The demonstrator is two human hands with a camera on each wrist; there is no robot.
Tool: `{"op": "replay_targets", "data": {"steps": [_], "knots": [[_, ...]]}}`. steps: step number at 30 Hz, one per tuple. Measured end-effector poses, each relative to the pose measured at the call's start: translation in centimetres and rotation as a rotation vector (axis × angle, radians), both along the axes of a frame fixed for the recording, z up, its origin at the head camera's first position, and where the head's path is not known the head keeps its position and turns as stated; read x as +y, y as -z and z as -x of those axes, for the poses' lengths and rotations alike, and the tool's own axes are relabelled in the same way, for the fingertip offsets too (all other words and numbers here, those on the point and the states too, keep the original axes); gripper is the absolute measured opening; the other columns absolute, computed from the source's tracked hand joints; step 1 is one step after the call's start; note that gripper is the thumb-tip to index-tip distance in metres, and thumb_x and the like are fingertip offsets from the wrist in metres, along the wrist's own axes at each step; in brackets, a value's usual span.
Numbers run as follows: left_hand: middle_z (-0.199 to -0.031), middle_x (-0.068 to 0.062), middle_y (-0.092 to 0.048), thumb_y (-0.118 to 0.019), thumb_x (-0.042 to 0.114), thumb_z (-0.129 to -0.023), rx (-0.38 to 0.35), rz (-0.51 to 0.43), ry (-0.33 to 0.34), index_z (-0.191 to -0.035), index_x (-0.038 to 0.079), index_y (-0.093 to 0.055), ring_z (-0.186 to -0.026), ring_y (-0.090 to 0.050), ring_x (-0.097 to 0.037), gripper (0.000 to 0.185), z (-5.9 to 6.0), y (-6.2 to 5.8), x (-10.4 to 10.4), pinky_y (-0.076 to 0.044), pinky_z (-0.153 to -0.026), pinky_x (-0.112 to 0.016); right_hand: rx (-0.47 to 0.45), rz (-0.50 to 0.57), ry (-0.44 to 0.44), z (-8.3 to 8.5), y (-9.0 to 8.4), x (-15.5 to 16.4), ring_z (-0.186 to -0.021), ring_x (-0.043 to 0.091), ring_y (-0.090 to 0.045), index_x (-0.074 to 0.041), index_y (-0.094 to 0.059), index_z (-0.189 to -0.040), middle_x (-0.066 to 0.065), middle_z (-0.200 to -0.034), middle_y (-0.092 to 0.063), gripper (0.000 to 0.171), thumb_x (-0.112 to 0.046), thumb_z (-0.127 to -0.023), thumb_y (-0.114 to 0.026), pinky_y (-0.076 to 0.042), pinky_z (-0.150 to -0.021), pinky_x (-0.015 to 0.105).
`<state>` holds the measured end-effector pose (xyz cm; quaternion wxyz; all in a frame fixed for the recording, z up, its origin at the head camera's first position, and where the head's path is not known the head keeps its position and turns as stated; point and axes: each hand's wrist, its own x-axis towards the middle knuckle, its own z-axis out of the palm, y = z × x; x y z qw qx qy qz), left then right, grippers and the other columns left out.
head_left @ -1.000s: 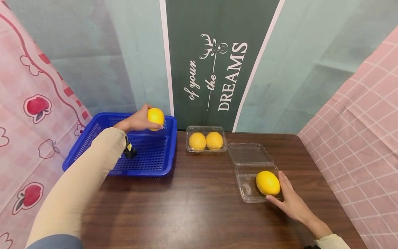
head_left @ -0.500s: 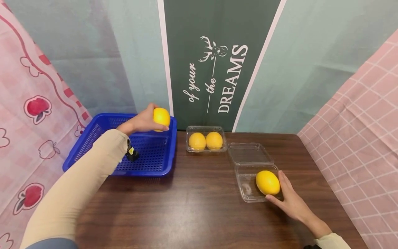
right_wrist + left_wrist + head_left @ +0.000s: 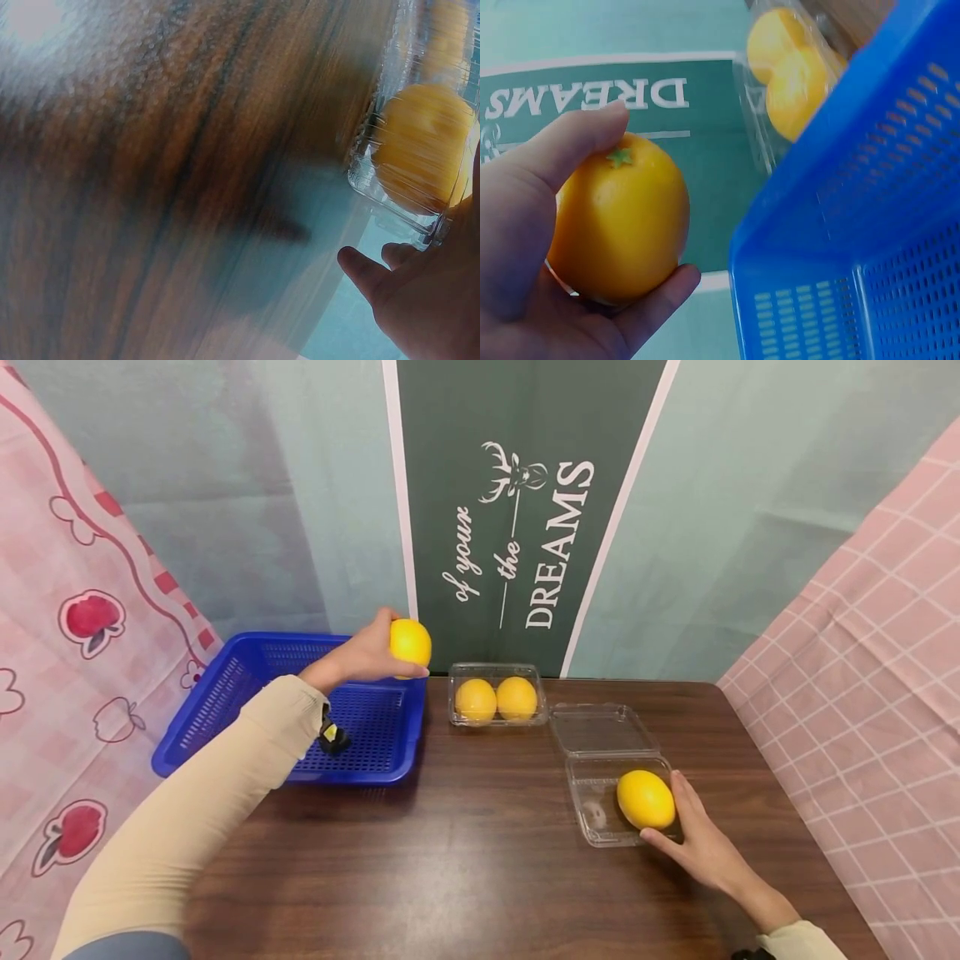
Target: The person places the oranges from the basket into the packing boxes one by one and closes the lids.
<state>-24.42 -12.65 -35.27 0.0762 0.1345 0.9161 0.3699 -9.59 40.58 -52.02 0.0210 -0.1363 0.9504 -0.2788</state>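
Observation:
My left hand (image 3: pixel 365 653) grips a yellow-orange orange (image 3: pixel 410 643) over the right rim of the blue basket. Its green star-shaped stem mark faces up in the left wrist view, where thumb and fingers curl round the orange (image 3: pixel 626 221). Farther right, my right hand (image 3: pixel 705 852) rests at the right edge of an open clear plastic clamshell box (image 3: pixel 592 827). The thumb and fingers are spread and fairly straight there. One orange (image 3: pixel 646 800) sits in the right half of that box, and the lid (image 3: pixel 603 729) lies folded back behind it.
A closed clear box (image 3: pixel 498 672) with two oranges (image 3: pixel 497 702) stands at the back middle of the brown table (image 3: pixel 450 860). The blue basket (image 3: pixel 408 760) is at the left, partly hidden by my left arm. Printed curtains (image 3: pixel 862 652) hang around the sides and back.
My left hand has moved to the right with the orange, from over the basket's inside to its right rim. The right hand and the open box have stayed in place.

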Motion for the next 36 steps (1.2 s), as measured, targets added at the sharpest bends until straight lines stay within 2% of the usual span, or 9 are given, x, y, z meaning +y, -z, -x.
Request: {"op": "replay_targets", "data": {"steps": [6, 15, 21, 27, 36], "knots": [[-0.118, -0.021, -0.055, -0.085, 0.033, -0.080, 0.009, -0.012, 0.031, -0.145, 0.004, -0.024, -0.099, -0.058, -0.035, 0.093, -1.1, -0.1, 1.5, -0.052, -0.084, -0.044, -0.010, -0.011, 0.028, -1.5, 0.3, -0.6, -0.149, 0.053, -0.009, 0.003, 0.002, -0.160, 0.032, -0.164, -0.002, 0.109, -0.037, -0.093, -0.074, -0.026, -0.102, 0.078], [-0.117, -0.020, -0.056, -0.088, 0.033, -0.077, 0.031, -0.102, 0.049, -0.143, 0.005, -0.027, -0.096, -0.061, -0.034, 0.094, -2.3, 0.2, 4.8, -0.055, -0.081, -0.042, -0.012, -0.016, 0.035, -1.7, 0.5, -0.7, -0.148, 0.055, -0.011, 0.001, 0.004, -0.161, 0.032, -0.164, -0.001, 0.109, -0.038, -0.094, -0.073, -0.027, -0.100, 0.079], [-0.115, -0.017, -0.059, -0.089, 0.036, -0.075, 0.041, -0.115, 0.076, -0.143, 0.005, -0.029, -0.095, -0.063, -0.031, 0.095, -3.2, 0.7, 7.4, -0.056, -0.082, -0.041, -0.002, -0.012, 0.036, -1.9, 0.6, -0.8, -0.148, 0.055, -0.011, 0.001, 0.004, -0.161, 0.032, -0.164, -0.001, 0.109, -0.038, -0.094, -0.073, -0.028, -0.100, 0.079], [-0.112, -0.014, -0.060, -0.089, 0.038, -0.074, 0.028, -0.125, 0.109, -0.141, 0.009, -0.030, -0.094, -0.063, -0.027, 0.095, -3.8, 0.9, 9.9, -0.055, -0.081, -0.038, -0.005, -0.014, 0.036, -1.6, 0.5, -0.7, -0.147, 0.056, -0.013, 0.000, 0.004, -0.161, 0.032, -0.164, -0.001, 0.109, -0.038, -0.094, -0.073, -0.028, -0.100, 0.079], [-0.111, -0.008, -0.058, -0.088, 0.043, -0.074, 0.007, -0.138, 0.111, -0.142, 0.013, -0.031, -0.093, -0.062, -0.023, 0.093, -4.2, 1.4, 13.8, -0.054, -0.079, -0.037, -0.015, -0.016, 0.020, -0.3, -0.1, 0.1, -0.148, 0.055, -0.011, -0.001, 0.005, -0.161, 0.032, -0.165, -0.001, 0.109, -0.038, -0.094, -0.073, -0.028, -0.100, 0.079]]}}
